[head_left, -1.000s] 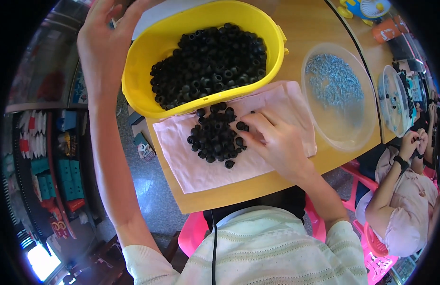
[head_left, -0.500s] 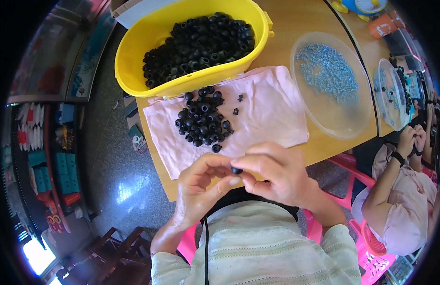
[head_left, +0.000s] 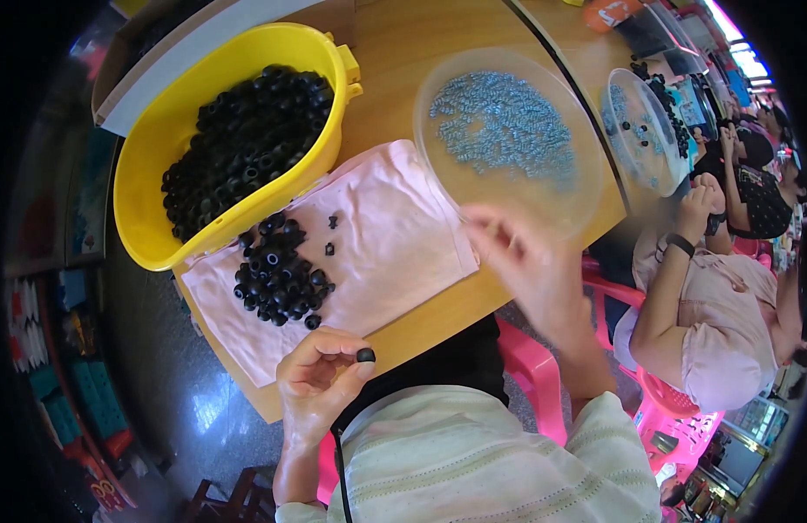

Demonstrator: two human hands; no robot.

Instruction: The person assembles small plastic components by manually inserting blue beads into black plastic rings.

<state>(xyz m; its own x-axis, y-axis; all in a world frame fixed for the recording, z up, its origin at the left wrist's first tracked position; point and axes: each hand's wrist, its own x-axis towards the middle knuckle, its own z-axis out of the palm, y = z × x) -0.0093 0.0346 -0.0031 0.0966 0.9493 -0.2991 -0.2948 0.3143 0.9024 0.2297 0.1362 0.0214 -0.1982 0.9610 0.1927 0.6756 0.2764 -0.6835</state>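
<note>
A small, round, black, rubbery-looking piece (head_left: 366,356) is pinched in the left hand (head_left: 318,375), between thumb and fingertip. At two o'clock from it, the right hand (head_left: 532,260) is blurred beside a round, translucent plastic tray (head_left: 491,198); that hand's grip cannot be told. The piece is probably best pinched lightly but steadily, its wall unsquashed.

Wood-toned table (head_left: 382,96), dark seam (head_left: 564,65) along its right side. Grey floor (head_left: 172,349) off left edge, bright glare (head_left: 213,403) by near-left corner. Dim stocked shelves (head_left: 90,383) farther left. Pink plastic chair (head_left: 539,375) at near edge, another (head_left: 674,427) farther right. Bright light (head_left: 748,63) well beyond right side.
</note>
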